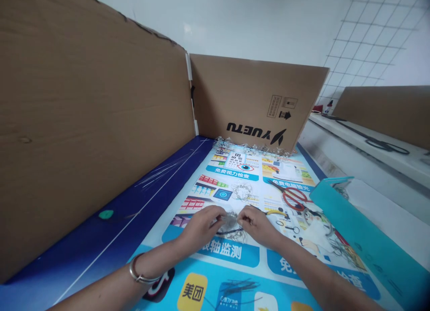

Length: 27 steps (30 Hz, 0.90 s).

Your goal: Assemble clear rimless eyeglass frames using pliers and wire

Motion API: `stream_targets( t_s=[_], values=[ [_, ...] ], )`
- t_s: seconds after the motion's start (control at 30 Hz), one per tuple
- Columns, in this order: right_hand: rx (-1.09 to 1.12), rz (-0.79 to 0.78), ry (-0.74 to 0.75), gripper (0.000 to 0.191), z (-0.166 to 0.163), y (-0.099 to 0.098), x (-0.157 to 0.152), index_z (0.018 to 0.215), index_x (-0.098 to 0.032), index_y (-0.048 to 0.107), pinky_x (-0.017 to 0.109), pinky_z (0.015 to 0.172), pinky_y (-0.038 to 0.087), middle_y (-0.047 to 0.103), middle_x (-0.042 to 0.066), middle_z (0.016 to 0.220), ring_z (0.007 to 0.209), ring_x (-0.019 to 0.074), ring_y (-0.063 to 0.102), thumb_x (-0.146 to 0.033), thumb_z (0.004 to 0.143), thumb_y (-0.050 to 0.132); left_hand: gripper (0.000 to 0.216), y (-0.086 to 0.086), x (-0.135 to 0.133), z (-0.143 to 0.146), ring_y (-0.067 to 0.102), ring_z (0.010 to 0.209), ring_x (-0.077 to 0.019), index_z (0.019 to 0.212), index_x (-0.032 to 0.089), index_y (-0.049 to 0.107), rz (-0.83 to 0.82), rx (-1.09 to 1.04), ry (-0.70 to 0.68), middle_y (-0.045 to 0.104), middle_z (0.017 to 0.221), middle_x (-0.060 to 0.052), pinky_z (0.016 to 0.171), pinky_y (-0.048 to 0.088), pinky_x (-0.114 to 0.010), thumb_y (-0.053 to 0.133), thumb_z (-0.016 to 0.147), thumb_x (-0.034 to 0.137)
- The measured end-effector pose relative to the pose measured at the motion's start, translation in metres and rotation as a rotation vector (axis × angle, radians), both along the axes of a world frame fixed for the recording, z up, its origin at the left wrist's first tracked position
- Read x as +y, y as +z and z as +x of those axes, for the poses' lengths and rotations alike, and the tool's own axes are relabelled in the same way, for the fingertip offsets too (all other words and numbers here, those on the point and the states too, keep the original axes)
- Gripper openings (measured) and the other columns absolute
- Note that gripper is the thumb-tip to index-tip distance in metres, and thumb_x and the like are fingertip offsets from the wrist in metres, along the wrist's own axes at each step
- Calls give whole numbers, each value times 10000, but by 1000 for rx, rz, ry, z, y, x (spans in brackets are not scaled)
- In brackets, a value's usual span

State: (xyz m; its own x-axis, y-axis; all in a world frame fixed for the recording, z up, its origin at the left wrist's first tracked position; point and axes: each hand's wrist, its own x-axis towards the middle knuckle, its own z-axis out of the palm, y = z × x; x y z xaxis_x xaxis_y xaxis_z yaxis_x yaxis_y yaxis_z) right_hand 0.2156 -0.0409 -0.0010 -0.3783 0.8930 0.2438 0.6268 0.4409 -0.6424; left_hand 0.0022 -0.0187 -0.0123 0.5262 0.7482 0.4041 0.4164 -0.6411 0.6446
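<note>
So both hands were in close, nearly meeting, with a clear wiry bundle (231, 220) sitting right between the fingertips. The left hand (205, 221) had its thumb and forefinger brought together in a pinch on the bundle's left edge, a little loop of space showing behind the tips and the other fingers curled in. The right hand (252, 220) was bunched up the same way, knuckles bent, thumb and forefinger closed on the right edge. Honestly, the exact strand in each pinch was too small to make out. A dark strand (228, 232) curved just below the fingertips, on the near side of the bundle. Just beyond the fingers there was a loose clear coil (243, 191) on the printed mat (188, 257), touched by neither hand. Right beside the right hand's knuckles lay a yellow-handled tool (276, 212), with red-handled scissors (295, 198) a bit farther out past it. Way off to the right of the fingers was a teal box (366, 244), and some dark wires (239, 286) lay nearer the wearer, below both hands.
</note>
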Motion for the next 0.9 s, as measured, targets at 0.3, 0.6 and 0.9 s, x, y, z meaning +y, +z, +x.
stream_targets(
  t_s=[0.3,0.6,0.9],
  values=[
    [-20,5,24,99,1,-2,2,748,-194,547,258,678,369,550,-1,761,759,139,500,-145,818,496,158,0,1,3,544,780,-158,876,206,559,-11,58,-32,595,816,-3,685,416,-261,509,783,89],
    [-35,13,20,95,1,-5,2,757,-192,550,263,690,368,553,-2,766,767,139,503,-137,814,499,185,-2,3,4,548,772,-160,903,213,539,-34,85,-30,586,814,1,679,422,-260,494,773,89],
    [-38,1,8,93,1,-1,0,750,-192,550,258,684,366,548,-3,766,758,137,498,-135,805,501,235,-7,5,5,559,797,-179,1000,217,539,-28,75,-5,604,847,-21,696,442,-285,497,789,123]
  ],
)
